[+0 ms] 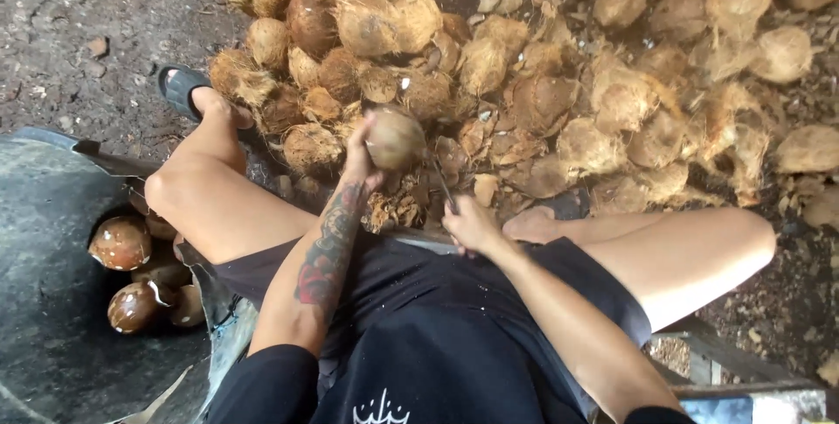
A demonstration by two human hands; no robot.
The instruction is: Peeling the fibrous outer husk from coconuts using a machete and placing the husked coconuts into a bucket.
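My left hand grips a round brown coconut and holds it up between my knees. My right hand is closed on the handle of a knife, whose thin blade points up toward the underside of the coconut. The blade tip lies close to the shell; whether it touches I cannot tell. A tattoo covers my left forearm. I sit with both legs spread, in dark shorts.
A big heap of husked, fibrous coconuts covers the ground ahead. At my left stands a dark tub holding a few smooth peeled coconuts. My left foot wears a dark sandal. Husk scraps lie below the hands.
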